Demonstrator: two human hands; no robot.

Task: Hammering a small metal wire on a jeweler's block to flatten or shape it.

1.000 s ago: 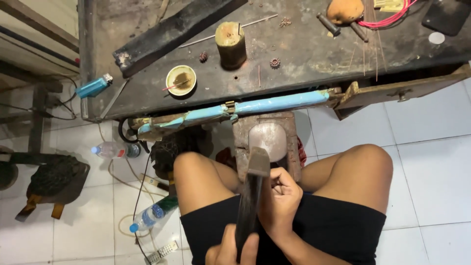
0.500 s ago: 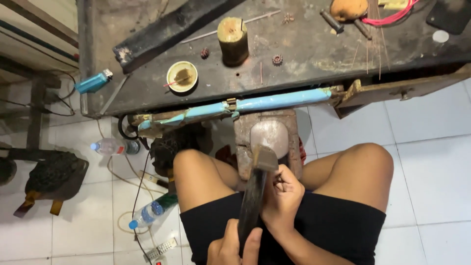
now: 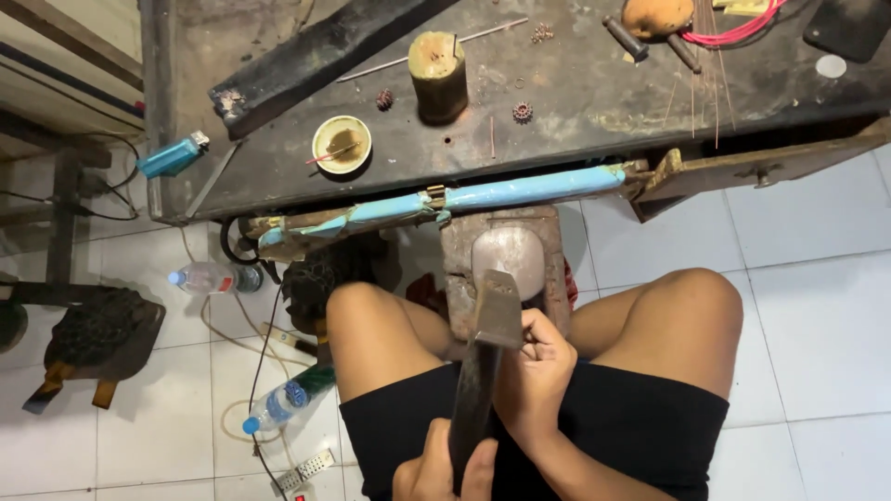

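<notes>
My left hand [image 3: 441,473] is shut on the dark handle of a hammer [image 3: 494,315] at the bottom of the head view. The hammer's head hangs just over the near edge of a rounded metal anvil [image 3: 506,252], which is set in a wooden block [image 3: 458,269] between my knees. Right beside the hammer head, my right hand [image 3: 540,371] pinches something small at the anvil's near edge. The piece itself is too small to make out.
A dark workbench [image 3: 575,102] lies ahead with a wooden stump [image 3: 436,70], a small bowl [image 3: 342,144], thin wires and a red cable [image 3: 733,32]. A blue bar [image 3: 520,193] runs along its front, beside an open drawer [image 3: 742,167]. Plastic bottles [image 3: 209,276] and cords lie on the tiled floor at left.
The hammer head has shifted slightly over the anvil, a little nearer my right hand. Both hands keep their grips.
</notes>
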